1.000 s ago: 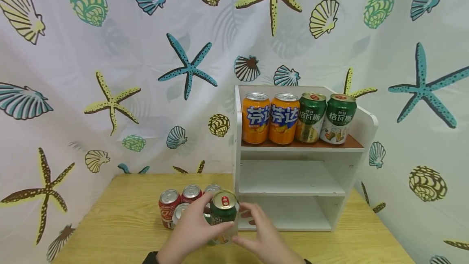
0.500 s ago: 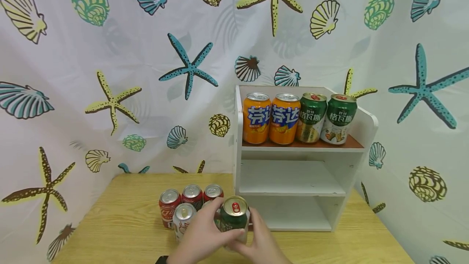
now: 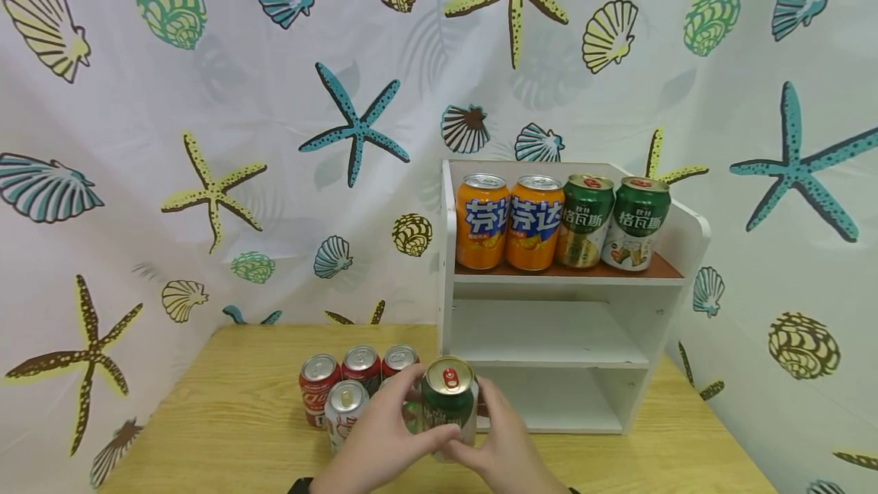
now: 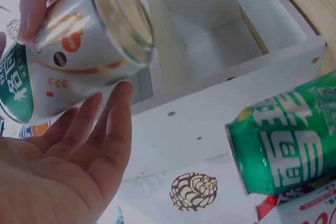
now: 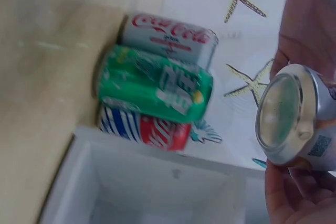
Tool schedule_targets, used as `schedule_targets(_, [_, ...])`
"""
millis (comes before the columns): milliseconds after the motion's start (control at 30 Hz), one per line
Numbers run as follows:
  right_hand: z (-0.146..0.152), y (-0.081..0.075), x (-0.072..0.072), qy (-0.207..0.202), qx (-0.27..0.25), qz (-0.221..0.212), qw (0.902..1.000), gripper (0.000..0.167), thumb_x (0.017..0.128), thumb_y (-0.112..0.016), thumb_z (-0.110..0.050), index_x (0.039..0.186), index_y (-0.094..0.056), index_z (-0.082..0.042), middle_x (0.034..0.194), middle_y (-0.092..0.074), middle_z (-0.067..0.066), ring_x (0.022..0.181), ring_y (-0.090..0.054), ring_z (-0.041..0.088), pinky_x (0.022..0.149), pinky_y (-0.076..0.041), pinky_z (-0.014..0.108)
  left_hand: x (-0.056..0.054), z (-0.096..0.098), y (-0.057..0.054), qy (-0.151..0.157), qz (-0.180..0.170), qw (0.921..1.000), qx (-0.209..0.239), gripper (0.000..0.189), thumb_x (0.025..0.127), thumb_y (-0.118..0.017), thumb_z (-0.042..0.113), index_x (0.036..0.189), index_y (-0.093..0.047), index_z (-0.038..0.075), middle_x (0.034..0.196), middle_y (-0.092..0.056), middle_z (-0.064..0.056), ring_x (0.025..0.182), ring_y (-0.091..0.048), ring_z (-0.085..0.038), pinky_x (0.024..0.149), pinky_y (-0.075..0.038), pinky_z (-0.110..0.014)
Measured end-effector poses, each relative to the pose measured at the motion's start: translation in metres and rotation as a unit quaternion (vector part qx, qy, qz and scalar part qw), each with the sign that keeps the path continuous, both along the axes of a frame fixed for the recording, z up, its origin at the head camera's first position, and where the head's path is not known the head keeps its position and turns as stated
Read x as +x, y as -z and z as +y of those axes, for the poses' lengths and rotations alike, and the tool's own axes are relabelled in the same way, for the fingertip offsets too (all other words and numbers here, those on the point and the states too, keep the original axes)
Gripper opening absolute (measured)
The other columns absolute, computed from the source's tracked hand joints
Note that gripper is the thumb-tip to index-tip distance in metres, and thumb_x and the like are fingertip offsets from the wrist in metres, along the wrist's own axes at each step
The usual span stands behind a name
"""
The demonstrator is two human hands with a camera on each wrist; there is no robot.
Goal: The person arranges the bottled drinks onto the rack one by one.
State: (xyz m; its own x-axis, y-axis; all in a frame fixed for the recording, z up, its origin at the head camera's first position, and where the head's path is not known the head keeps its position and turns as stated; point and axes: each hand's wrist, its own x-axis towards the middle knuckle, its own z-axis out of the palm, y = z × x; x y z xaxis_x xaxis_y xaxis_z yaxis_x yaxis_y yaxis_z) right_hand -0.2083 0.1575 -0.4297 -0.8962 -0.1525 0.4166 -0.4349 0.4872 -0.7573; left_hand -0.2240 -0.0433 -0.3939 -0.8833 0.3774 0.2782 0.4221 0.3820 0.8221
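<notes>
In the head view, a green and white drink can (image 3: 449, 406) with a gold lid is held upright between my two hands. My left hand (image 3: 384, 433) lies round its left side, thumb across the front. My right hand (image 3: 507, 437) holds the right side, its thumb low near the left thumb. The left wrist view shows the can's gold base (image 4: 131, 19), off the table, with left fingertips below it. In the right wrist view the can's base (image 5: 281, 111) also shows, and right-hand fingers (image 5: 299, 192) bend beneath it. Some fingers are hidden behind the can.
A white shelf unit (image 3: 549, 362) stands right behind my hands. On its top tier are orange cans (image 3: 482, 223) and green and white cans (image 3: 583, 219). Left of my hands, red cans (image 3: 318, 391), a white Coca-Cola can (image 3: 346, 414) and a partly hidden green can (image 3: 411, 416) cluster.
The can and my left hand have moved right, toward the shelf's front. My right hand, apart from the can one second ago, has come onto it. The can has risen slightly since half a second ago.
</notes>
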Motion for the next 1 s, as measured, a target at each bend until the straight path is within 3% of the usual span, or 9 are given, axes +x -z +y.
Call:
schedule_targets(100, [0.005,-0.011,-0.003,0.013,0.011,0.004,0.9998,0.073,0.079,-0.091,-0.033,0.14,-0.054,-0.016,0.122,-0.064,-0.013,0.105,-0.062,0.006,0.092,-0.054,0.032,0.002,-0.003,-0.002,-0.004,0.0,1.0,0.009,0.07,0.085,-0.081,0.053,0.139,-0.056,0.018,0.123,-0.065,0.0,0.108,-0.064,-0.02,0.089,-0.057,-0.042])
schedule_targets(300, [0.019,-0.031,-0.013,0.04,0.015,0.017,0.9989,0.071,0.078,-0.092,-0.031,0.137,-0.057,-0.012,0.114,-0.068,-0.006,0.099,-0.062,0.007,0.09,-0.052,0.033,0.002,-0.013,-0.002,-0.013,-0.014,0.9998,0.009,0.054,0.09,-0.078,0.046,0.133,-0.058,0.02,0.12,-0.066,0.003,0.104,-0.067,-0.015,0.084,-0.054,-0.03])
schedule_targets(533, [0.034,-0.048,-0.028,0.059,0.025,0.013,0.9978,0.069,0.08,-0.091,-0.029,0.136,-0.056,-0.008,0.113,-0.068,0.0,0.105,-0.063,0.016,0.095,-0.051,0.048,0.002,-0.023,0.006,-0.013,-0.037,0.9992,0.008,0.044,0.094,-0.075,0.046,0.125,-0.06,0.019,0.114,-0.067,0.002,0.098,-0.066,-0.014,0.08,-0.053,-0.027])
schedule_targets(800, [0.043,-0.056,-0.046,0.066,0.035,0.013,0.9971,0.072,0.083,-0.088,-0.026,0.142,-0.052,-0.006,0.119,-0.068,0.008,0.11,-0.065,0.024,0.097,-0.052,0.051,0.002,-0.031,0.012,-0.01,-0.037,0.9993,0.006,0.038,0.096,-0.073,0.044,0.121,-0.061,0.018,0.111,-0.069,0.001,0.095,-0.068,-0.009,0.081,-0.053,-0.029])
schedule_targets(1000, [0.046,-0.059,-0.056,0.073,0.049,0.004,0.9961,0.072,0.084,-0.087,-0.027,0.142,-0.051,-0.003,0.119,-0.068,0.012,0.11,-0.064,0.027,0.096,-0.052,0.051,0.002,-0.034,0.017,-0.003,-0.04,0.9991,0.009,0.033,0.097,-0.072,0.042,0.117,-0.063,0.018,0.111,-0.07,-0.004,0.094,-0.068,-0.008,0.077,-0.055,-0.025])
